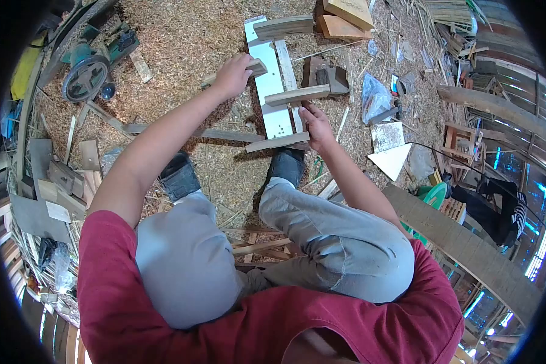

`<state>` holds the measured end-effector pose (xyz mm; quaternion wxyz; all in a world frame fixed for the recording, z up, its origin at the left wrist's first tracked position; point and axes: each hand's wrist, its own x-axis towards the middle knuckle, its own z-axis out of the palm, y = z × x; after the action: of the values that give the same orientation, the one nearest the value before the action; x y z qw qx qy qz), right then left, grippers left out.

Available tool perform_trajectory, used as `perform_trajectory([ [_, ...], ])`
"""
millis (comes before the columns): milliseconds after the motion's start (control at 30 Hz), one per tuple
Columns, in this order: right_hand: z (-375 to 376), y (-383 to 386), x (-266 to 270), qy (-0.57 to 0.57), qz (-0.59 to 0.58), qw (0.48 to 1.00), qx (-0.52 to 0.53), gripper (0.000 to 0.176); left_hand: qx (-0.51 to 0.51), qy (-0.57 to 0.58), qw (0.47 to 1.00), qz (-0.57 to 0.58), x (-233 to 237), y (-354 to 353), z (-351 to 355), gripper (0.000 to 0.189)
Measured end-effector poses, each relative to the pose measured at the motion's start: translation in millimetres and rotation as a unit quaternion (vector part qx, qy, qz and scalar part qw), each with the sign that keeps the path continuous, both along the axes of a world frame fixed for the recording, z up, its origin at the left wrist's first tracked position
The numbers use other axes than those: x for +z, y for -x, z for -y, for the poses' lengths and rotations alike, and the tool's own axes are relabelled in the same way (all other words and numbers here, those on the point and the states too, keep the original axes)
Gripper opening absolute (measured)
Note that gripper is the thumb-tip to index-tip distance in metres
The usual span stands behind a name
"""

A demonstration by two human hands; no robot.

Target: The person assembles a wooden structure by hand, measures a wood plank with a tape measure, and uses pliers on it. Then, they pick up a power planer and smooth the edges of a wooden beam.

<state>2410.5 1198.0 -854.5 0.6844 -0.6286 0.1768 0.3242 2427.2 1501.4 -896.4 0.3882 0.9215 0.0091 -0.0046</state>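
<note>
A long white board (262,86) lies on the wood shavings, with a narrow wooden strip (285,65) along its right side. My left hand (232,76) is closed around a short wooden piece (258,67) that crosses the board's left edge. Other wooden crosspieces lie over the board: one at the top (283,27), one in the middle (297,95) and one at the near end (277,142). Beside the strip's near right edge, my right hand (319,127) has its fingers curled in; what they grip is hidden.
Wood blocks (349,15) lie beyond the board, and a dark block (324,77) sits to its right. A machine with a handwheel (85,79) stands at left. A plastic bag (375,97), white offcuts (390,159) and a long plank (467,242) are at right.
</note>
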Motion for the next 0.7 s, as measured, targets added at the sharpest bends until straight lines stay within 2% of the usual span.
perform_trajectory([
  [500, -3, 4, -1, -0.012, -0.002, 0.999, -0.030, 0.038, -0.001, -0.021, 0.999, -0.035, 1, -2, 0, 0.031],
  [600, -7, 5, -1, -0.001, 0.009, 1.000, -0.029, 0.042, -0.007, 0.023, 0.997, -0.076, 9, -7, -6, 0.036],
  [700, -5, 6, -8, -0.008, 0.020, 0.999, -0.033, 0.045, 0.043, 0.241, 0.941, -0.234, 26, -25, -12, 0.037],
])
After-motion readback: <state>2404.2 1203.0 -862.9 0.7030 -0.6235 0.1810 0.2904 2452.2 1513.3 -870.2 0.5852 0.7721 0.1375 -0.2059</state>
